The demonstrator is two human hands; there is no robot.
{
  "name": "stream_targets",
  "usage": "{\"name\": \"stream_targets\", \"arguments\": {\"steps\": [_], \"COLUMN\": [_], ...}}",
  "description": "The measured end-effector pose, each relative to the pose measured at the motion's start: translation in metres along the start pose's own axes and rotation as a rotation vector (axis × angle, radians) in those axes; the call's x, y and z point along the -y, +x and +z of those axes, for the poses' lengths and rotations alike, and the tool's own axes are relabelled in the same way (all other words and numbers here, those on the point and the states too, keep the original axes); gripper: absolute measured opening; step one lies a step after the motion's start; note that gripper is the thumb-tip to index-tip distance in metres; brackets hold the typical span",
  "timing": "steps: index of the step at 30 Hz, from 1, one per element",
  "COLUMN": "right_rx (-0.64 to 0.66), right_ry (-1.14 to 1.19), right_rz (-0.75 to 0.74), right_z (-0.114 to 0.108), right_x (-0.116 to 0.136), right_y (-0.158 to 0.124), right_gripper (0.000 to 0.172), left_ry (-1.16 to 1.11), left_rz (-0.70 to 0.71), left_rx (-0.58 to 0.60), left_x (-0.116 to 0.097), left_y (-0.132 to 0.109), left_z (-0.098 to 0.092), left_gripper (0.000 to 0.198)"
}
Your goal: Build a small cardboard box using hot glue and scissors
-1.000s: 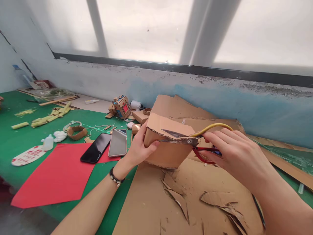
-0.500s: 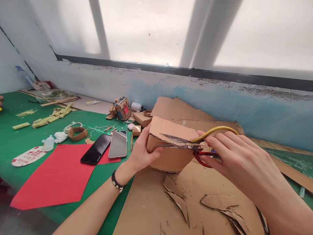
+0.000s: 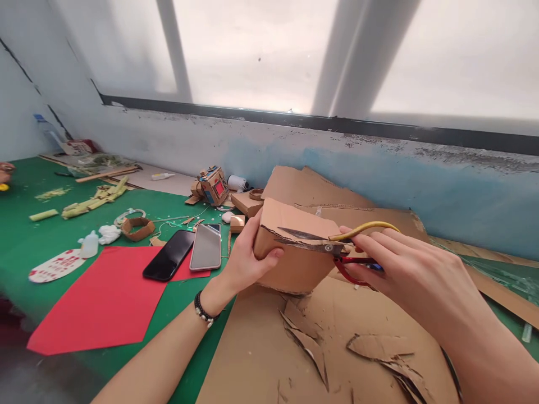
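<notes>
Over the green surface, left hand clasps a folded brown cardboard piece; right hand, gripping yellow-and-red-handled scissors, hides their loops.

Left hand grips a folded brown cardboard piece — right hand works yellow-and-red-handled scissors into its edge.

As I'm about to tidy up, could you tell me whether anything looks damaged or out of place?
The folded brown cardboard piece in the left hand has a ragged edge where the yellow-and-red scissors in the right hand bite. Jagged cardboard offcuts litter the brown cardboard sheet, and two smartphones lie partly on the red paper sheet.
</notes>
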State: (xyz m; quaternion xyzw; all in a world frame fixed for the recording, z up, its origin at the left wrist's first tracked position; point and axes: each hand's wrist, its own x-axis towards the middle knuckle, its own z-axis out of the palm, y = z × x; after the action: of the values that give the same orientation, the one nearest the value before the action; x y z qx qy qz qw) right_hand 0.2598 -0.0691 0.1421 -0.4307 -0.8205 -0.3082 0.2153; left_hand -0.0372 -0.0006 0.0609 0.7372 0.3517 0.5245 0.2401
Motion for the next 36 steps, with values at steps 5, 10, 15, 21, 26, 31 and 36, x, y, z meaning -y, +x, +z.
{"name": "stream_targets", "arguments": {"steps": [5,10,15,21,26,31,36], "right_rx": [0.012,-0.003,-0.032,-0.049,-0.010,-0.046,-0.076], "right_ry": [-0.004,-0.050,-0.009,-0.008,-0.022,-0.021,0.027], "right_rz": [-0.042,-0.040,-0.045,0.002,-0.056,-0.072,-0.022], "right_z": [-0.010,-0.013,-0.008,0.006,-0.005,-0.013,0.004], "right_x": [0.003,0.010,0.009,0.003,0.009,0.015,0.007], "right_y": [0.002,0.007,0.008,0.000,0.007,0.013,0.003], "right_gripper": [0.022,0.024,0.012,0.022,0.015,0.013,0.021], "left_ry": [0.024,0.095,0.122,0.119,0.144,0.170,0.193], "left_rz": [0.073,0.130,0.135,0.097,0.164,0.232,0.184], "left_rx": [-0.023,-0.048,-0.068,-0.055,-0.054,-0.069,-0.076], "left_x": [0.001,0.002,0.000,-0.002,-0.005,-0.006,-0.005], "left_y": [-0.005,-0.007,-0.005,-0.003,-0.004,-0.007,-0.006], "left_z": [0.006,0.008,0.007,0.002,0.004,0.006,0.006], "left_gripper": [0.069,0.075,0.085,0.076,0.083,0.086,0.089]}}
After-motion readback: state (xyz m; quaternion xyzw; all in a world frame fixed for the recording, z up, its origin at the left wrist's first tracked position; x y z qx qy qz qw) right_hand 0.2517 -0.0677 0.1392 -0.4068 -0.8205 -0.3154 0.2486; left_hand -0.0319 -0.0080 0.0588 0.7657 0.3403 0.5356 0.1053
